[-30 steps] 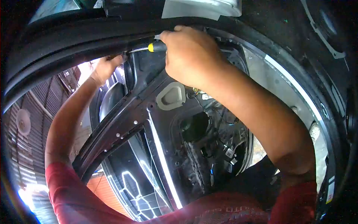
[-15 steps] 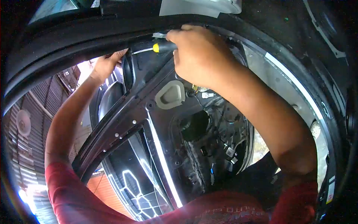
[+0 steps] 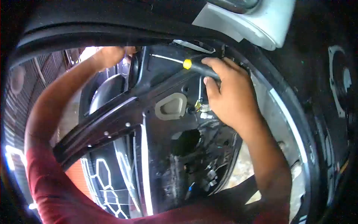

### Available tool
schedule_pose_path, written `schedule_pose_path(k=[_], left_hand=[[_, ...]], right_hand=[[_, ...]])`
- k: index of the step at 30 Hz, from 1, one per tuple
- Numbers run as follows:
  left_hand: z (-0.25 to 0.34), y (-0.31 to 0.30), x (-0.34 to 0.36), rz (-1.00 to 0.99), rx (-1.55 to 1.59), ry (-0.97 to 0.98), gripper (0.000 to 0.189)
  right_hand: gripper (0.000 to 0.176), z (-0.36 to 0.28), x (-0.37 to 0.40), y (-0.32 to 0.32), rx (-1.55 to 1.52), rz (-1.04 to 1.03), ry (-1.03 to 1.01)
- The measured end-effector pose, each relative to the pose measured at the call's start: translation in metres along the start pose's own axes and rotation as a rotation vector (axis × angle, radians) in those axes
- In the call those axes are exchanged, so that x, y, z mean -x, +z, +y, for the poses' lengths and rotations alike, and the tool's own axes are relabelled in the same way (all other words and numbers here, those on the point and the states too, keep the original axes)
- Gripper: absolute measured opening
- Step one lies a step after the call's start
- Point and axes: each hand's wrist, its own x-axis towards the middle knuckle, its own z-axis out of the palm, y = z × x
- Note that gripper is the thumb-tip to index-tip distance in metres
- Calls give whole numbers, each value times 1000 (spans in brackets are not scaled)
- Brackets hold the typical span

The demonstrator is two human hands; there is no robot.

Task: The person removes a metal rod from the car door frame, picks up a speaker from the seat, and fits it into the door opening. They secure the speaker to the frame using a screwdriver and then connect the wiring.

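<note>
My right hand [image 3: 227, 87] is closed round the black handle of a screwdriver [image 3: 203, 69] with a yellow collar. Its metal shaft points left, the tip near a dark panel at the upper corner of a bare car door [image 3: 160, 142]. At the upper left, my left hand [image 3: 117, 56] is at the edge of the door frame beside the side mirror [image 3: 106, 91]; its fingertips are partly hidden and blurred, so its grip is unclear. A beige triangular pad [image 3: 171, 106] sits on the door below the screwdriver.
White connectors [image 3: 206, 115] and loose wiring hang on the door. A white part [image 3: 266, 24] lies at the top right, with a round speaker-like ring [image 3: 338, 80] further right. Corrugated metal wall [image 3: 18, 123] stands at the left.
The view has shifted. My right hand and the screwdriver have moved right and down, away from the upper frame edge, and more of the handle shows. My left hand remains by the mirror.
</note>
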Motion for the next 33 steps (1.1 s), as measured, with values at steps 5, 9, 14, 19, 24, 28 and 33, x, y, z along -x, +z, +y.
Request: schedule_pose_path(k=[5, 9, 14, 19, 24, 28, 33], left_hand=[[-1, 13, -4, 10, 445, -76, 32], [-27, 20, -9, 4, 779, -35, 27], [-25, 27, -6, 52, 793, -54, 23], [-47, 30, -8, -29, 865, 100, 26], [-69, 30, -10, -8, 655, 197, 30], [-66, 30, -10, -102, 888, 115, 33], [-60, 33, -10, -5, 744, 189, 34]], right_hand=[[33, 28, -2, 11, -95, -12, -105], [36, 31, -10, 15, -97, -12, -119], [36, 31, -15, 18, -65, 1, -148], [37, 34, -19, 11, -38, 12, -178], [37, 35, -22, 10, -23, 31, -191], [37, 30, -24, 15, -26, 25, -202], [37, 19, -30, 19, -25, 32, -215]])
